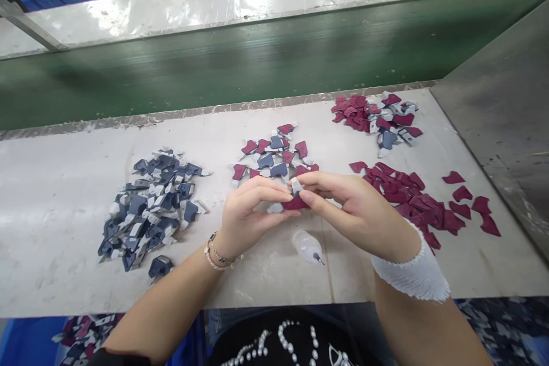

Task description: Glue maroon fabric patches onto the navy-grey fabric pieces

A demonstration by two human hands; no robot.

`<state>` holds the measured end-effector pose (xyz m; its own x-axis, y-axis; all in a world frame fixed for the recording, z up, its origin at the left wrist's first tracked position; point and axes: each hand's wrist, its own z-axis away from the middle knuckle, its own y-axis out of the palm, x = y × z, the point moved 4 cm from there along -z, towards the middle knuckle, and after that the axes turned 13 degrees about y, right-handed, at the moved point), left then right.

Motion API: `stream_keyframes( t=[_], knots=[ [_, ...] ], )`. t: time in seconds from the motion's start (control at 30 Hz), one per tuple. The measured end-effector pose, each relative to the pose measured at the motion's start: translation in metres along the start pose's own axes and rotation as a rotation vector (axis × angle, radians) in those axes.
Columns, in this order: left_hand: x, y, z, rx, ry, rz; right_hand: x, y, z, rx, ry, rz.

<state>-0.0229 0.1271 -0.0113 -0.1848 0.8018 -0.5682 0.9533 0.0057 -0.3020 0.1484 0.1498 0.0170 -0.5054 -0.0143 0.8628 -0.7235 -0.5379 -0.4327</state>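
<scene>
Bright light, glare on far bench (240, 3), edges perhaps warped

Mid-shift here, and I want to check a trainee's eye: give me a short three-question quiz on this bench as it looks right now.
1. True or false: the left hand and right hand together hold a maroon piece, and the needle-tipped plastic bottle lies on the bench below them.
2. Which wrist wears the white mesh cuff? A: left. B: right.
3. Fill in the blank: the loose pile beside the left hand is mostly ____ pieces.

Key: 1 true; 2 B; 3 blue-grey.
</scene>
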Motion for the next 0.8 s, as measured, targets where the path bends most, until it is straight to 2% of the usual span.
stream_keyframes(
  t=[0.33, 0.53, 0.63, 0.7, 0.77, 0.8],
  knots=[
    [-0.001, 0.001, -0.001, 0.016, 0.013, 0.028, 0.003, -0.001, 0.001, 0.025, -0.064, -0.008],
    [0.003, 0.001, 0.001, 0.007, -0.018, 0.061, 0.004, 0.001, -0.001, -0.036, -0.016, 0.039],
    [0.008, 0.002, 0.003, -0.049, -0.087, 0.103, 0.003, 0.005, -0.001, -0.041, 0.019, 0.083],
    [0.009, 0.003, 0.004, -0.135, -0.170, 0.142, -0.006, 0.009, 0.003, -0.060, 0.035, 0.125],
    [0.010, 0.006, 0.008, -0.182, -0.238, 0.172, -0.029, 0.014, 0.004, -0.156, 0.057, 0.162],
    [0.013, 0.008, 0.012, -0.175, -0.303, 0.183, -0.043, 0.017, 0.002, -0.236, 0.016, 0.160]
  ],
)
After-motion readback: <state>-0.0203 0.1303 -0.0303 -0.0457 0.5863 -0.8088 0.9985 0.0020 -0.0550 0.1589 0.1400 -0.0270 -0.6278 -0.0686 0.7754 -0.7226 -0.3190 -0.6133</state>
